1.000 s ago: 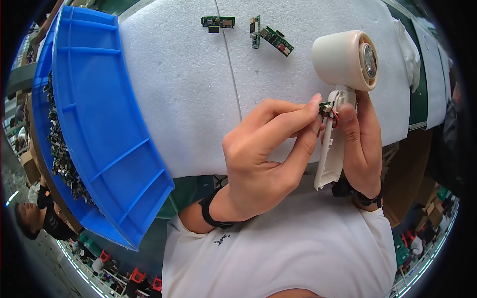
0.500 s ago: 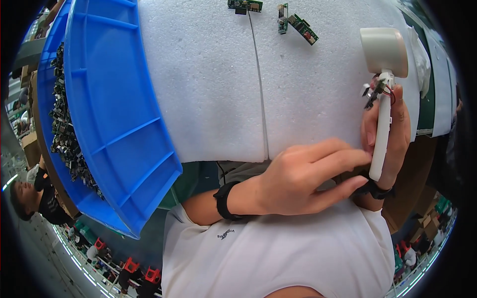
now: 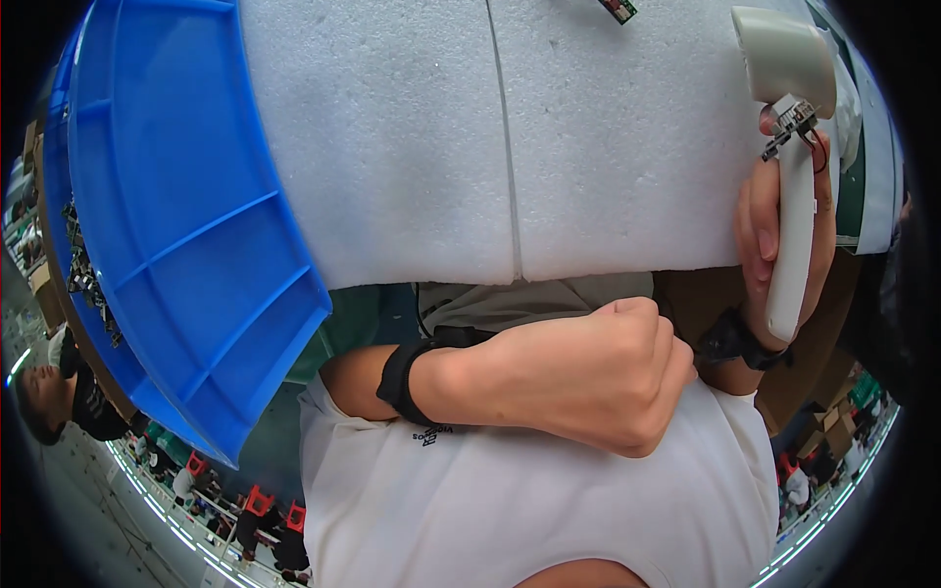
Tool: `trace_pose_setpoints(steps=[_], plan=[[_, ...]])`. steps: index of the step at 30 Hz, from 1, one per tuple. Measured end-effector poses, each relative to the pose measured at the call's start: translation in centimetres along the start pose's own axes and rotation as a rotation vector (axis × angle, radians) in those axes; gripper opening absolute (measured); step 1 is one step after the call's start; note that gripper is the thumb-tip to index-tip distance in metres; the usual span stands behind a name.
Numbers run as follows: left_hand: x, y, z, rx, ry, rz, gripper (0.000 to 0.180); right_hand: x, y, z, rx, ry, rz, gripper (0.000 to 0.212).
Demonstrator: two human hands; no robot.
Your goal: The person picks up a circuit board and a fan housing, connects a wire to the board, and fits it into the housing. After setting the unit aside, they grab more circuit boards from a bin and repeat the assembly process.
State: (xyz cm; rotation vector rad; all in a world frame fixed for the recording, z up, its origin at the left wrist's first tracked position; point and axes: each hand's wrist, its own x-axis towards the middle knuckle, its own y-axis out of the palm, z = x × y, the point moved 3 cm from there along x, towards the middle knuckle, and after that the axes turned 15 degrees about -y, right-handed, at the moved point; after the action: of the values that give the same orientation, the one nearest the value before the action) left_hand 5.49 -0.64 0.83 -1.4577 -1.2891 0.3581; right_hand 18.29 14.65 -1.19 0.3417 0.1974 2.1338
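Note:
My right hand (image 3: 784,225) is closed around the slim handle of a white handheld device (image 3: 792,255), held upright at the right end of the foam. Its wide drum-shaped head (image 3: 787,61) points away from me. A small circuit board (image 3: 790,125) with metal parts hangs out at the neck on thin red and dark wires. My left hand (image 3: 608,377) is a fist in front of my shirt, back of the hand up, apart from the device. Its curled fingertips are hidden, so whatever they may hold does not show.
White foam sheets (image 3: 392,147) with a seam cover the work surface. Part of a green circuit board (image 3: 619,10) lies at the far edge. On the left stands a blue plastic bin (image 3: 186,196), with many small boards (image 3: 88,279) beyond its wall. Another person (image 3: 64,387) is at far left.
My left hand has drawn back from the handle toward my body and closed into a fist. The device sits higher and farther right, its dangling board turned. Most loose boards have left the view.

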Motion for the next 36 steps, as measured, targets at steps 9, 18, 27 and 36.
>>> trace_pose_setpoints(steps=[9,18,27,36], plan=[[1.5,-1.1,-0.3,0.096,-0.032,0.191,0.042,-0.1,-0.2,0.9,0.115,0.031,0.041,0.043],[3.2,-3.4,2.4,0.035,-0.270,0.166,0.028,-0.2,-2.4,5.2,-0.052,0.341,0.216,0.048],[4.3,-5.9,8.9,-0.144,-0.979,-0.386,0.029,5.8,-2.1,9.3,-0.498,0.762,0.473,0.034],[3.2,-4.7,10.1,-0.198,-1.090,-0.332,0.044,22.3,3.1,3.2,-0.553,0.367,0.532,0.039]])
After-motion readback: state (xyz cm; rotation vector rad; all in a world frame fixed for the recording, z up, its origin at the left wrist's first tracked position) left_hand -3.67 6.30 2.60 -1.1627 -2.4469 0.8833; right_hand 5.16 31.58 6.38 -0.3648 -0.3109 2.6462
